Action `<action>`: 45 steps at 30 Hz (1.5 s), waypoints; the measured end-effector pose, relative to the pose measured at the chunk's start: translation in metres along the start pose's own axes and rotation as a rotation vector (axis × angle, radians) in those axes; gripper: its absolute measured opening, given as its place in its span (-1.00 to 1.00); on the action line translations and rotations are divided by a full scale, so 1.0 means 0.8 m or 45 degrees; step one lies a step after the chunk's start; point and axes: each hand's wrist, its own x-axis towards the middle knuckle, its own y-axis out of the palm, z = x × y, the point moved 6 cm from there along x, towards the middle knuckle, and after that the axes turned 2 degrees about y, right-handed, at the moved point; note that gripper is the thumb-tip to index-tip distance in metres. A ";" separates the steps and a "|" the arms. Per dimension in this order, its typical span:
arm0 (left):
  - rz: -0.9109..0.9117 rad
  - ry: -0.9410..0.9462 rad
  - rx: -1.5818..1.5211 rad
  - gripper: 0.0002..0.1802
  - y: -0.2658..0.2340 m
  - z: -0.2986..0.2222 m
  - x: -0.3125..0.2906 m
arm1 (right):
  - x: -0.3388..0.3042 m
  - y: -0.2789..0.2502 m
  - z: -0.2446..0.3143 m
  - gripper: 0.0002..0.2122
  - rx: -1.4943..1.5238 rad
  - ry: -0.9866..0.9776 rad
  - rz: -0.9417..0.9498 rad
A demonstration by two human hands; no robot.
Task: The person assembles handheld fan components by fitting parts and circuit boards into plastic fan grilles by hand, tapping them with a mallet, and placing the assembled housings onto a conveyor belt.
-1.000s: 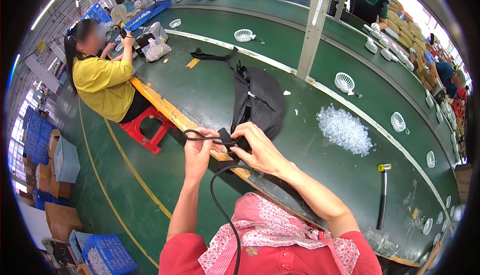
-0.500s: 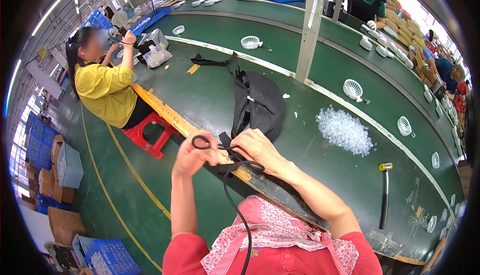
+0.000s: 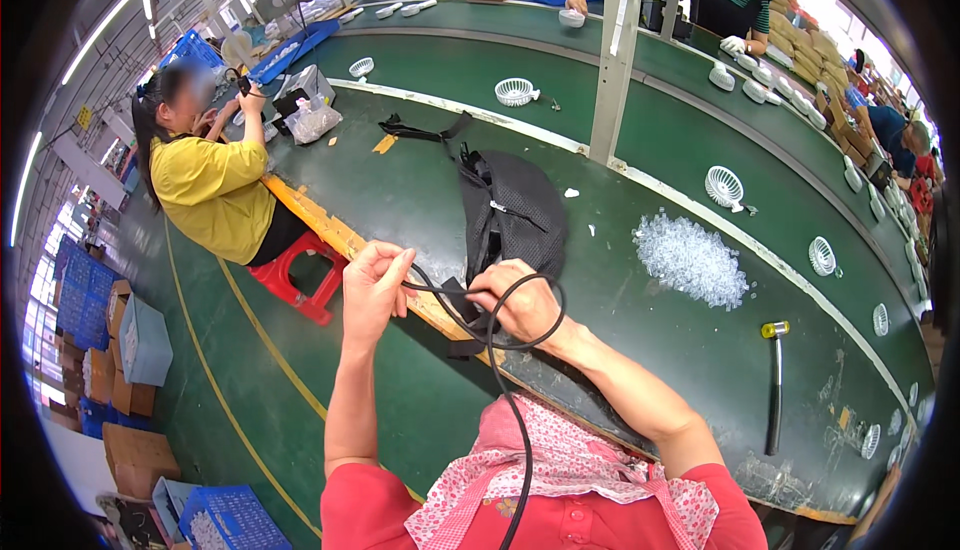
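A thin black cable [image 3: 524,430] runs up from below over my apron and makes a wide loop at the table edge. My left hand [image 3: 372,290] pinches an end stretch of it between thumb and fingers. My right hand [image 3: 522,300] is closed around the cable inside the loop; its fingertips are partly hidden. Just beyond my hands a black mesh bag [image 3: 525,215] with a zip lies on the table, one strap [image 3: 425,130] stretching to the far left. Short black webbing [image 3: 466,348] hangs by the table edge under the cable.
Right of the bag lies a pile of small clear plastic pieces [image 3: 692,260], then a yellow-headed hammer [image 3: 774,385]. A metal post [image 3: 612,70] rises behind. White fan grilles [image 3: 724,187] lie on the green conveyor [image 3: 440,60]. A co-worker in yellow [image 3: 210,185] sits on a red stool [image 3: 300,285].
My left hand has drawn the cable up and leftward, and the loop around my right hand has become larger and rounder. The grilles on the belt have shifted to the right.
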 end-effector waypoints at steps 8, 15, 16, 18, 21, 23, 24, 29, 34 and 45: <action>0.478 -0.537 -0.299 -0.73 -0.005 0.051 -0.034 | 0.001 -0.002 -0.006 -0.67 -0.091 0.038 0.110; 0.341 -0.401 -0.104 -0.81 0.025 0.102 -0.130 | -0.031 0.009 -0.018 -0.30 -0.301 0.165 0.453; 0.486 -0.472 0.085 -0.89 0.040 0.099 -0.160 | -0.034 0.007 -0.020 -0.29 -0.343 0.154 0.486; 1.105 -0.355 0.174 -0.68 0.091 0.043 -0.203 | -0.050 0.009 -0.037 -0.29 -0.470 0.168 0.530; 1.698 -0.220 -0.449 -0.50 0.120 -0.030 -0.229 | -0.045 0.041 -0.040 -0.36 -0.731 0.242 0.483; 1.785 0.232 -1.113 -0.44 0.119 -0.061 -0.215 | -0.040 0.069 -0.041 -0.41 -0.963 0.263 0.313; 1.796 0.441 -1.479 -0.45 0.119 -0.084 -0.202 | -0.034 0.077 -0.048 -0.40 -1.053 0.308 0.340; 2.006 0.859 -1.602 -0.63 0.140 -0.109 -0.194 | 0.004 0.114 -0.064 -0.38 -0.686 0.431 0.206; 1.656 0.712 -1.696 -0.66 0.178 -0.105 -0.214 | -0.006 0.088 -0.079 -0.25 -0.570 0.320 0.314; 2.563 1.915 -2.262 -0.65 0.110 -0.286 -0.153 | -0.062 0.008 -0.016 -0.36 -0.306 0.466 0.221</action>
